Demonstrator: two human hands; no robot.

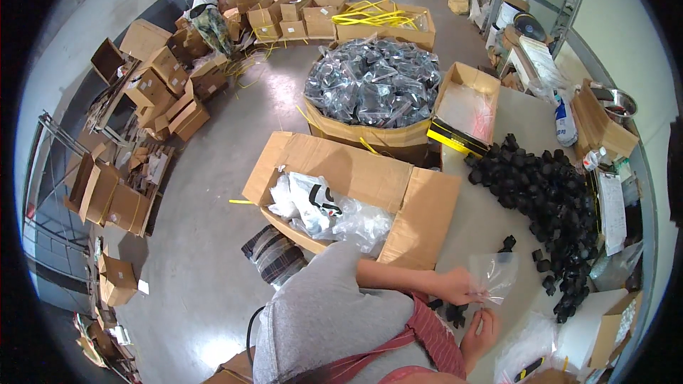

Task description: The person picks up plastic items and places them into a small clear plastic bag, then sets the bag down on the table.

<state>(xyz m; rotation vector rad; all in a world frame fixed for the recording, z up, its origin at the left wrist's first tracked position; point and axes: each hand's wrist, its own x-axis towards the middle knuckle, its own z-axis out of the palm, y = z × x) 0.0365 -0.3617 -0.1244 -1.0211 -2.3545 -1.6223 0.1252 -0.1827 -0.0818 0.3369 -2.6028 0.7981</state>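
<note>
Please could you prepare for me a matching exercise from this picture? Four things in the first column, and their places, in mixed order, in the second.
Column one
1. Clear plastic bag
2. Black parts
3. Bunch of bright yellow straps
4. Clear-wrapped packages

Column two
A. Heaped up in the big carton
B. Pinched by the left hand
C. Lying across the long carton farther back
D. Spread in a heap on the grey table

Right pairs: 1-B, 2-D, 3-C, 4-A
</note>
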